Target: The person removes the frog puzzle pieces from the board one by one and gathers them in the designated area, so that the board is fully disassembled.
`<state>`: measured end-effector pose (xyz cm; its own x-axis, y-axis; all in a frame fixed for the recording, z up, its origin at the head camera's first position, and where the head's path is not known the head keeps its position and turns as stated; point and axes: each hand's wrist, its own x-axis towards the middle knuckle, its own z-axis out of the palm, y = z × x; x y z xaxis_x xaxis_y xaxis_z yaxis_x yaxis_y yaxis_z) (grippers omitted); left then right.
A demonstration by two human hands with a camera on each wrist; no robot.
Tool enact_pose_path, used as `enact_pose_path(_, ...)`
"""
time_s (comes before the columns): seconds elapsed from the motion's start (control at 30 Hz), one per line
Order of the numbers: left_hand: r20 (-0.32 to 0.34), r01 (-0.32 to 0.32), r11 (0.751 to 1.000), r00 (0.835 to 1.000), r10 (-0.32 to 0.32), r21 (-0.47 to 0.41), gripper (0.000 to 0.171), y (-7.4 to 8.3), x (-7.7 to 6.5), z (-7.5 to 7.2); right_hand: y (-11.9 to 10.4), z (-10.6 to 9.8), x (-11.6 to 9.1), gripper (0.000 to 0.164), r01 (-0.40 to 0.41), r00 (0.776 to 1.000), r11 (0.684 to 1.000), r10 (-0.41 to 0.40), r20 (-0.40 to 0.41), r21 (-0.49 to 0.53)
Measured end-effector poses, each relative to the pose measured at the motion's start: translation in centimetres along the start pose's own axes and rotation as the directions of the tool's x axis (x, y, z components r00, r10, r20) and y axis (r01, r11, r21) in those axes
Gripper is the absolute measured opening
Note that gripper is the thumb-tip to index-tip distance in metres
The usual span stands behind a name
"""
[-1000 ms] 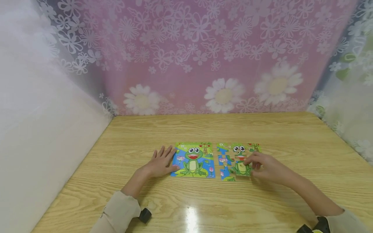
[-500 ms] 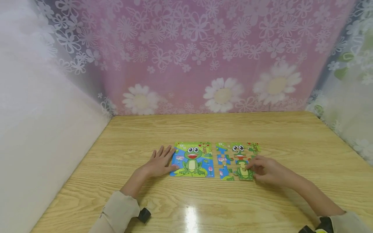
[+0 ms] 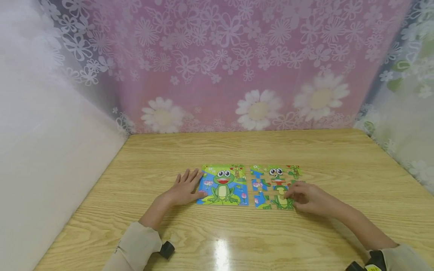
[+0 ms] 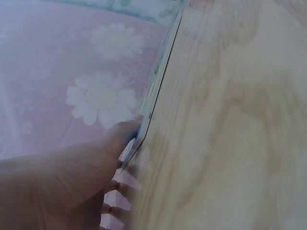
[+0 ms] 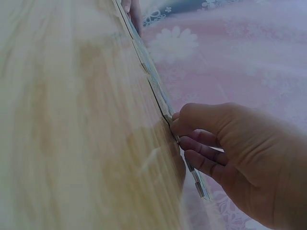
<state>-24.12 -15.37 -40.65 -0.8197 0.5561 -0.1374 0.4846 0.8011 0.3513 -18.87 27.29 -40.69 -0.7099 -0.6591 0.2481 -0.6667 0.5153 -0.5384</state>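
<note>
In the head view, my left hand (image 3: 181,190) rests with spread fingers on the table, thumb and fingertips at the left edge of a square frog picture board (image 3: 222,188). To its right lies a frog puzzle in loose pieces with gaps between them. My right hand (image 3: 313,197) pinches the right side of the bottom-middle puzzle piece (image 3: 281,203), which shows the frog's belly and feet. Just beyond it is the frog face piece (image 3: 276,173). The fingers cover part of the puzzle's right side. In the right wrist view, the thumb and fingers of the right hand (image 5: 244,153) meet at the puzzle's edge.
A wooden table (image 3: 203,229) lies under everything. Other puzzle pieces surround the held one: a lower-left piece (image 3: 262,202), a middle-left piece (image 3: 258,185) and a top-right tree piece (image 3: 295,171). Behind the table hangs a pink flowered curtain (image 3: 210,86).
The bottom-middle piece has come toward me in my right hand, uncovering the belly piece above it, then shifted slightly left. My left hand stays at the picture board.
</note>
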Motion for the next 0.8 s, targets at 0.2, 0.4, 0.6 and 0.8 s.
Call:
enact_pose_path(0.2,-0.004,-0.003,1.000,1.000,0.003,0.010,0.080,0.2,-0.1,-0.1,0.1,0.0,0.0,0.031,-0.007,1.000,1.000,0.006,0.003,0.013)
enact_pose_path(0.4,0.002,-0.003,1.000,1.000,0.003,0.002,0.080,0.3,-0.2,-0.2,-0.3,-0.1,0.0,0.030,-0.007,1.000,1.000,0.007,0.003,0.003)
enact_pose_path(0.6,-0.002,-0.003,1.000,1.000,0.003,0.016,0.080,0.0,0.0,0.1,-1.0,-0.3,0.7,0.032,0.049,0.997,0.997,-0.053,-0.059,-0.061)
enact_pose_path(0.8,-0.004,-0.009,1.000,1.000,0.009,-0.002,0.080,0.1,-0.1,0.1,-2.3,0.0,2.9,0.026,0.054,0.997,0.995,-0.058,-0.054,-0.082)
